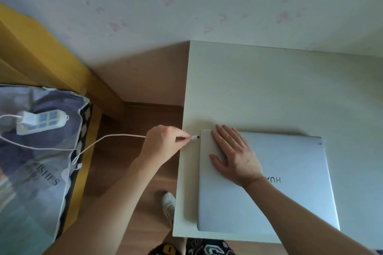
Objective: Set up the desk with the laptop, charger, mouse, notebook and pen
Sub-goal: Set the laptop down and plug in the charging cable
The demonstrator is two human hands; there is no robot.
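While pinched — plug point(194, 137) toward laptop point(279, 182).

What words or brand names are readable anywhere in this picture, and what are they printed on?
"HUA": upside down on the closed laptop lid; the rest of the brand is hidden under the right hand and wrist.
"SHES": the end of a longer word on the bag at the left; its earlier letters are too blurred to read.
The power strip markings are too small to read.
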